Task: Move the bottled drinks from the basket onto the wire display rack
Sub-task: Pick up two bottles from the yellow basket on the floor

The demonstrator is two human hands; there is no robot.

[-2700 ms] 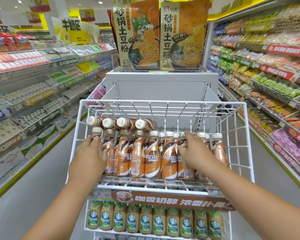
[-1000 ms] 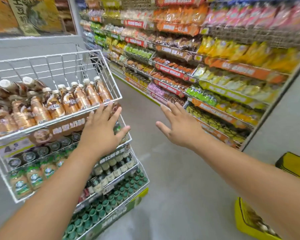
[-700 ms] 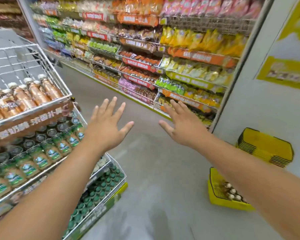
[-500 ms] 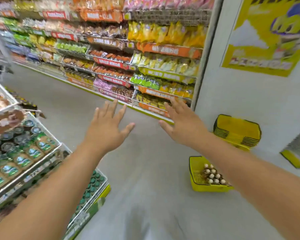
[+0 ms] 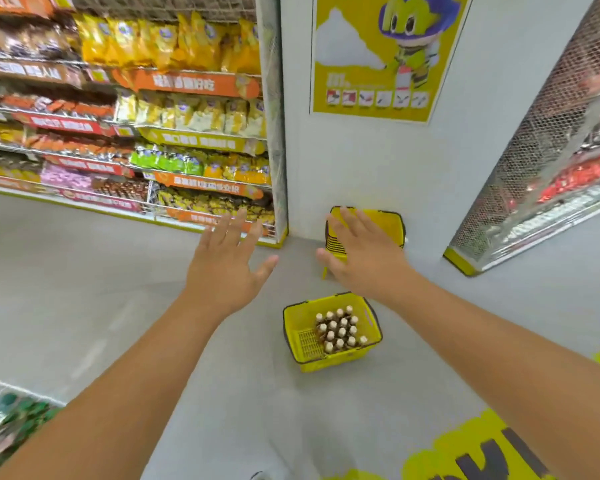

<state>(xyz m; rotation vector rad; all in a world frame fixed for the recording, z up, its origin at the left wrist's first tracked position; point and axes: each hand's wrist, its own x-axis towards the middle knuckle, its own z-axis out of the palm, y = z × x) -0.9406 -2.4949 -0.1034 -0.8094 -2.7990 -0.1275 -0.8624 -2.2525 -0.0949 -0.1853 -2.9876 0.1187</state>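
My left hand (image 5: pixel 224 268) and right hand (image 5: pixel 364 258) reach forward, fingers spread and released, holding nothing. Below them on the grey floor sits a yellow plastic shopping basket (image 5: pixel 300 327), well apart from both hands, holding upright brown bottled drinks with cream caps (image 5: pixel 338 329) clustered on its right side. Since a moment ago my view has swung right; the wire display rack (image 5: pixel 0 407) now shows only at the lower-left corner. Beyond, a stack of empty yellow baskets (image 5: pixel 390 225) stands against the white pillar.
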